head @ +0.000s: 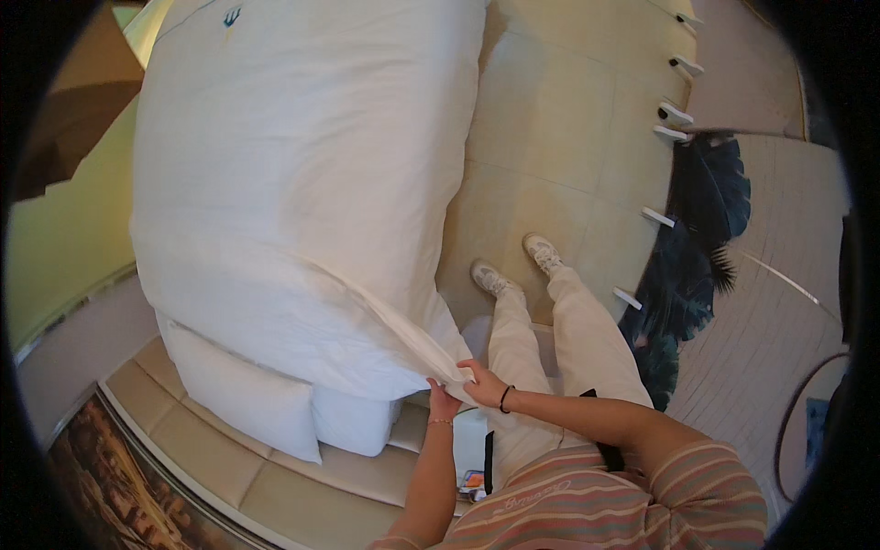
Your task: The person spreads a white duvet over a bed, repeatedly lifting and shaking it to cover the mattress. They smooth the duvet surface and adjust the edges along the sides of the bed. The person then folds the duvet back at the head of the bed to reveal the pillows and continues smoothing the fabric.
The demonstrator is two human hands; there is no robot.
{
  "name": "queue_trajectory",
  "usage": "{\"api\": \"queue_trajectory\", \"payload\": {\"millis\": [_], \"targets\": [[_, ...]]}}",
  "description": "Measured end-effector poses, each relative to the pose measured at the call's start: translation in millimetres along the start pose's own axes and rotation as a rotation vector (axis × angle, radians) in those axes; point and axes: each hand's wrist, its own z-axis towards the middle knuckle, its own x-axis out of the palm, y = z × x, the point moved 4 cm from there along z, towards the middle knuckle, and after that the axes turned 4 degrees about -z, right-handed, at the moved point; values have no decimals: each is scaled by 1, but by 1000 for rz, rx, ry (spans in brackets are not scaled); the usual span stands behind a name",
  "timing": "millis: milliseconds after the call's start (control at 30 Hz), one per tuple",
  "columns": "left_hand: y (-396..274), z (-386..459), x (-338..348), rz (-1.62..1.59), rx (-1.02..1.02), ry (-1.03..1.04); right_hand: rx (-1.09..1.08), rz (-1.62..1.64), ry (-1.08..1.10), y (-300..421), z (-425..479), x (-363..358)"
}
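A white duvet [330, 172] covers the bed, with a small dark blue motif on it at the far end. At its near right corner, my right hand [485, 385] grips a bunched edge of the fabric. Close beside it, my left hand [443, 402] holds the same corner from below, its fingertips partly hidden by cloth. From this corner a raised fold [385, 316] runs back across the duvet. One white pillow [240, 388] leans at the head of the bed, next to a second white pillow [354, 419] partly under the duvet's edge.
A tan padded headboard [206, 454] borders the pillows, with a framed picture [117, 481] beyond it. Beside my legs, a small white surface [471, 440] carries small colourful items. Tiled floor [543, 117] runs along the bed towards a wall with dark leaf decor [687, 275] and a round mirror [811, 426].
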Motion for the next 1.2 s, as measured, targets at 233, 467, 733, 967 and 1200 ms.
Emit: {"api": "queue_trajectory", "payload": {"millis": [233, 467, 733, 967, 1200], "targets": [[4, 10, 1, -46, 240, 17, 33, -30, 580, 28, -33, -2], [51, 14, -29, -65, 230, -119, 61, 91, 819, 44, -74, 42], [98, 26, -51, -54, 187, -207, 53, 5, 862, 67, -94, 56], [131, 37, -61, -13, 117, -247, 90, -55, 859, 48, -87, 61], [154, 22, -66, 57, -40, -148, -48, -1111, 22, 36, 5, -80]]}}
